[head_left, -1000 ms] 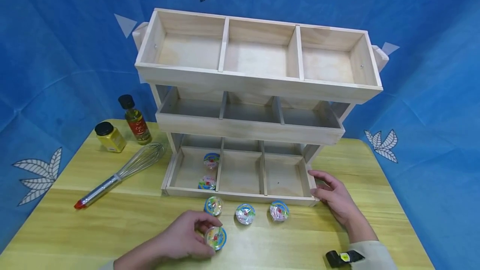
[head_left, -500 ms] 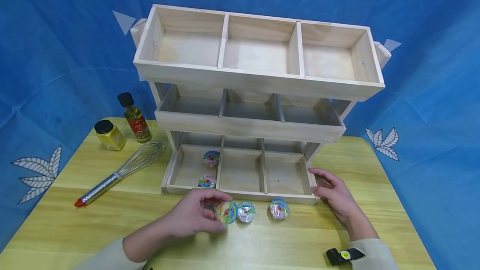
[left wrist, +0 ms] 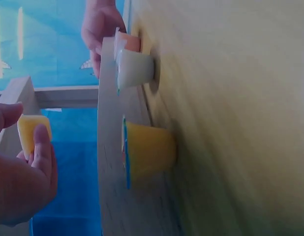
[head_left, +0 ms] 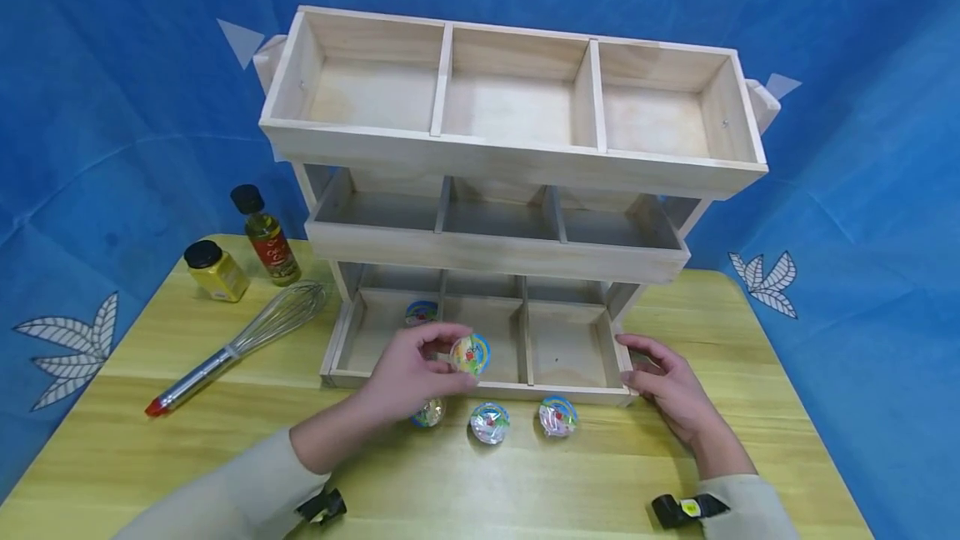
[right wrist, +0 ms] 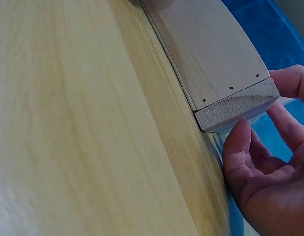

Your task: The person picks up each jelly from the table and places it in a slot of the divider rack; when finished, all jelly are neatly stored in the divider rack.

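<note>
Head view: yr L hand [head_left: 408,371] was at approx 7 o'clock from centre, thumb + fingers curled in a pinch, parted only by the width of the yellow cup [head_left: 471,354] they held. That cup was at 6 o'clock, lifted over the front of the bottom tier [head_left: 555,395] of the wooden rack [head_left: 510,155], printed lid toward the cam.

Yr R hand [head_left: 667,392] was at 4 o'clock, thumb + index bent round the tier's RH end, w/ the other fingers loosely curled.

On the table [head_left: 585,482], 3 more cups stood lids up just in front of the tier: another yellow one [head_left: 431,413] btwn 6 and 7 o'clock, partly hidden by yr L hand; a whitish one [head_left: 490,426] at 6; a pinkish one [head_left: 557,417] at 5. One further cup [head_left: 422,312] was in the tier's LH compartment, near the divider, partly hidden by yr fingers.

Whisk [head_left: 234,350] lay at 8 o'clock, its red tip pointing to 8. Bottle [head_left: 273,250] w/ black cap stood at 9, w/ a yellow jar [head_left: 219,275] just beside it. Blue cloth [head_left: 862,190] hung behind.
</note>
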{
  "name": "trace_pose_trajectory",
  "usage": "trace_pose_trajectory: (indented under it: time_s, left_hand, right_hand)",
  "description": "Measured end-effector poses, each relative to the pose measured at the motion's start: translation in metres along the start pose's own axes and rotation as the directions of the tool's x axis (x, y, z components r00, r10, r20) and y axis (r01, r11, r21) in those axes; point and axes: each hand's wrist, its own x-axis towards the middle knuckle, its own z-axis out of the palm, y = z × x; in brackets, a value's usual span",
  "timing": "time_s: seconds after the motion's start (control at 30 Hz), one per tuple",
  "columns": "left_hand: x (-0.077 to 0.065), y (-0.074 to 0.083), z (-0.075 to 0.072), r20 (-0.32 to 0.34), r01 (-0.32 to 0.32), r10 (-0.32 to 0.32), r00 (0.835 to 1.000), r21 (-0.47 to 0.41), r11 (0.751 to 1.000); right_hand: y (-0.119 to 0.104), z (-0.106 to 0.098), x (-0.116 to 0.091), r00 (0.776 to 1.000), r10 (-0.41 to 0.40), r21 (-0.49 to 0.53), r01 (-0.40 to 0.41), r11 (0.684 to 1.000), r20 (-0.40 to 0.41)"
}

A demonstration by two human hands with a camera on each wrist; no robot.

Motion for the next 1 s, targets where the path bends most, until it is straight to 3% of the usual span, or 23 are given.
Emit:
trace_pose_trajectory:
  time_s: [0.27,0.6,0.83,1.0]
  left_hand:
    - [0.036,0.003,0.01,-0.105,-0.068,0.073,0.992,0.047,0.997]
    - [0.062,-0.016,0.03,-0.215,0.034,-0.015,0.977,0.087,0.996]
    - [0.076,-0.032,0.037,-0.292,0.077,-0.017,0.956,0.196,0.978]
    - [0.085,-0.04,0.04,-0.321,0.103,-0.03,0.947,0.212,0.972]
  right_hand:
    - [-0.001,-0.002,-0.001,1.0,0.004,-0.004,-0.004,1.0,-0.007]
    - [0.002,0.0,0.0,1.0,0.005,0.008,-0.005,1.0,0.001]
    - [0.002,0.001,0.0,1.0,0.002,0.015,-0.002,1.0,0.004]
    - [0.001,0.001,0.0,1.0,-0.001,0.015,0.001,1.0,0.002]
